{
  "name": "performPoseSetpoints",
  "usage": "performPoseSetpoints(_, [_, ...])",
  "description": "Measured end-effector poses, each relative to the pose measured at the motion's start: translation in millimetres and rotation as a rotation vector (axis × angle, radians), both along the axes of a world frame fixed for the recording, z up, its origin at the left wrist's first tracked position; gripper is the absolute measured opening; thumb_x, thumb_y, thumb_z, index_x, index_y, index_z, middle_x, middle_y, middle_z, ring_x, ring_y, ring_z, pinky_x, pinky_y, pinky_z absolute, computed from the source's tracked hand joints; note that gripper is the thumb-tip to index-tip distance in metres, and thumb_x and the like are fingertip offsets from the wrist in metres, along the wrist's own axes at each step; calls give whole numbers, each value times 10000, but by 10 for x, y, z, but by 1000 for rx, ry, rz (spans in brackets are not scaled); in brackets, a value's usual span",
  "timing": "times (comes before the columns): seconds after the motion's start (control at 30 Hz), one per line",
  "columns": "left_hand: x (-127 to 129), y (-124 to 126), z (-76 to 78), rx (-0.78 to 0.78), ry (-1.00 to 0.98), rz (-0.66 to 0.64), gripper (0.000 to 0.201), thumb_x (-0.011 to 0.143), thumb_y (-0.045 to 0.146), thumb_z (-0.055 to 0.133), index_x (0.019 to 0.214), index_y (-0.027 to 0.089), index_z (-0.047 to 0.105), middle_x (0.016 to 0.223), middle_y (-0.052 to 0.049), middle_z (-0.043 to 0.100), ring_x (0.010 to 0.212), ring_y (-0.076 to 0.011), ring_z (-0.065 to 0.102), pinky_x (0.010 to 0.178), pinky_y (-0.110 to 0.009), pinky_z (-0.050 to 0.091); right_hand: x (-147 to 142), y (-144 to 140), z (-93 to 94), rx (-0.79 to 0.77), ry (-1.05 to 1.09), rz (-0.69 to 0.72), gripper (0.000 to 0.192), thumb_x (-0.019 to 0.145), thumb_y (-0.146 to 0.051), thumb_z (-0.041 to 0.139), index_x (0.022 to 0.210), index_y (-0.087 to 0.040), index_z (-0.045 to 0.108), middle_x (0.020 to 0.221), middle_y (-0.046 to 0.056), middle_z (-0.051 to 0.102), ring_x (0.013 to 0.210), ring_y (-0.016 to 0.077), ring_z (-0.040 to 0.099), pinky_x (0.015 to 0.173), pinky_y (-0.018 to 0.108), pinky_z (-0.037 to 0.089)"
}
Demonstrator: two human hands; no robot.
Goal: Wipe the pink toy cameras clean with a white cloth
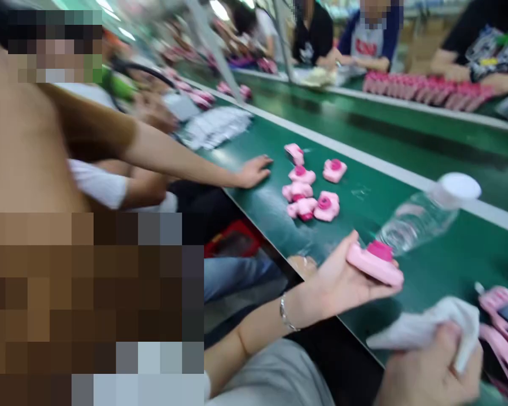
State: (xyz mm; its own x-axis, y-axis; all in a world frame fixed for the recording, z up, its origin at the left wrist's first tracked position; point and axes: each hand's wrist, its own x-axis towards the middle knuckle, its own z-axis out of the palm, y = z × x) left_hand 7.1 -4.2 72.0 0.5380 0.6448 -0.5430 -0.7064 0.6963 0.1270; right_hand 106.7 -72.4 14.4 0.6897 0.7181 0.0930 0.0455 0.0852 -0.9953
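Observation:
My left hand (342, 282) holds a pink toy camera shell (375, 265) flat across its fingers, just above the green belt (440, 270). At the lower right, my right hand (432, 372) is closed around a crumpled white cloth (427, 327). A cluster of several pink camera shells (309, 189) lies on the belt ahead of my left hand. Beside my right hand are two more pink shells (506, 324), one with a dark screen.
A clear plastic bottle (427, 211) with a white cap lies on its side on the belt. A co-worker's hand (254, 171) rests on the belt near the cluster. Across the belt, other people sit behind a row of pink parts (423, 90). White sheets (215, 127) lie further left.

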Motion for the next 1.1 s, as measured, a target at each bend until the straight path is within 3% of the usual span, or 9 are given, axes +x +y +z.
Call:
performPoseSetpoints(0.1, [10, 43, 39, -142, 65, 14, 580, 1062, 557, 315, 1000, 85, 647, 969, -152, 712, 939, -242, 699, 894, -390, 565, 143, -72, 14, -45, -42, -281, 149, 912, -408, 704, 881, -263, 726, 813, 28, 619, 812, 235, 595, 623, 347, 461])
performPoseSetpoints(0.27, [56, 72, 139, -168, 120, 15, 529, 1064, 528, 344, 895, 127, 644, 961, -133, 702, 944, -231, 700, 890, -366, 574, 105, 33, 38, -18, 49, -295, 210, 925, -416, 679, 804, -244, 678, 749, 6, 554, 711, 202, 544, 611, 328, 425])
performPoseSetpoints(0.37, [106, 19, 107, -130, 151, 19, 612, 1066, 556, 302, 871, 116, 680, 889, -106, 709, 841, -198, 696, 840, -322, 570, 3, 46, 83, 9, -94, -225, 193, 953, -377, 657, 817, -244, 687, 738, -2, 545, 696, 174, 538, 609, 308, 422])
performPoseSetpoints(0.43, [120, -7, 25, -67, 172, -4, 620, 1048, 587, 338, 863, 128, 713, 830, -86, 712, 803, -188, 688, 796, -282, 557, -72, 84, 117, 94, -371, -71, 125, 961, -331, 649, 892, -259, 723, 775, 0, 582, 690, 153, 555, 595, 289, 428])
performPoseSetpoints(0.53, [92, -8, -111, 87, 151, -32, 480, 979, 589, 467, 828, 219, 733, 813, -69, 728, 963, -250, 713, 813, -307, 562, -121, 214, 135, 194, -786, 147, 158, 955, -248, 659, 1046, -323, 763, 848, 1, 630, 670, 114, 572, 577, 256, 425])
performPoseSetpoints(0.6, [30, 18, -153, 162, 141, 3, 408, 944, 547, 467, 830, 258, 731, 847, -55, 747, 1096, -282, 708, 882, -360, 565, -67, 305, 113, 149, -869, 72, 182, 939, -221, 680, 1051, -328, 777, 857, 8, 629, 684, 108, 577, 591, 253, 422])
performPoseSetpoints(0.7, [-103, 70, -146, 169, 160, 23, 389, 886, 441, 395, 876, 251, 733, 963, -26, 783, 1125, -262, 726, 930, -387, 551, 106, 350, 53, 39, -649, -99, 89, 924, -302, 702, 933, -252, 775, 845, 21, 626, 753, 142, 595, 653, 278, 442])
performPoseSetpoints(0.87, [-244, 91, -242, 109, 29, -25, 447, 809, 423, 328, 852, 207, 718, 1086, -51, 797, 1019, -247, 766, 926, -389, 534, 196, 167, 13, -77, -19, -91, 234, 894, -473, 707, 924, -242, 725, 829, 9, 620, 740, 186, 557, 660, 319, 451])
performPoseSetpoints(1.1, [-260, 49, -432, 182, -73, -64, 352, 698, 560, 640, 799, 233, 724, 1130, -21, 797, 1105, -295, 727, 1001, -418, 508, -45, 15, 160, -37, 182, 64, 157, 918, -418, 658, 879, -267, 674, 699, -17, 543, 588, 172, 492, 535, 320, 440])
